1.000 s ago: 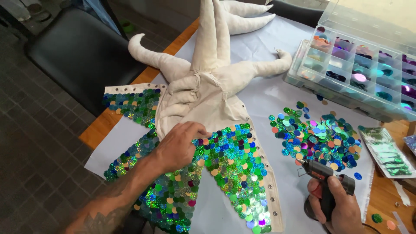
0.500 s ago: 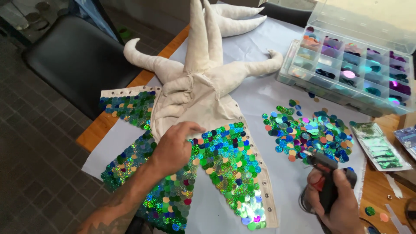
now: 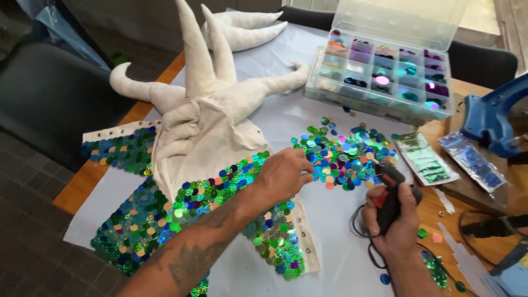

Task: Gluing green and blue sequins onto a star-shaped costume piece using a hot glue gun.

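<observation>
The loose sequin pile (image 3: 344, 157) lies on the white paper (image 3: 330, 220) just right of the sequin-covered fabric (image 3: 231, 214), its near-left edge under the left hand (image 3: 283, 175), whose fingers curl in a pinch at the sequins. The right hand (image 3: 393, 223), below the pile, grips a black glue gun (image 3: 389, 192) pointing up-left at it. Bare paper lies open between both hands; the lidded sequin box (image 3: 385, 77) stands beyond the pile.

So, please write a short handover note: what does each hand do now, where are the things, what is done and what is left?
Left hand: reaching to the loose sequin pile; fingertips at its near edge; a pick-up cannot be seen.
Right hand: gripping the black glue gun, nozzle toward the pile.
Stuffed fabric piece lies on the white sheet; sequin organiser box stands open behind.
Done: much of the lower panels sequinned.
Left: upper cloth and horns bare.
</observation>
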